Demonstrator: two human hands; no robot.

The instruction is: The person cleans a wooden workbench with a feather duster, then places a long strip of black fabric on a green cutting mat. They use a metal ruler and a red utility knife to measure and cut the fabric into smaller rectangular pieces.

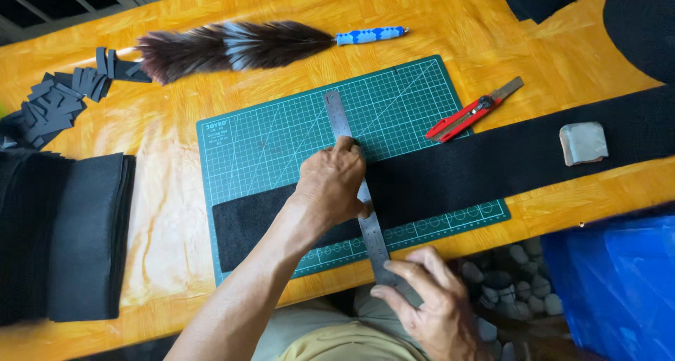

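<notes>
My left hand (330,185) presses flat, fingers spread, on a steel ruler (358,192) laid across a long black fabric strip (450,171) on the green cutting mat (281,143). My right hand (429,305) pinches the ruler's near end at the table edge (176,276). I judge steady downward pressure and squaring the ruler to the mat's grid matter most. A red utility knife (471,111) lies just beyond the strip.
</notes>
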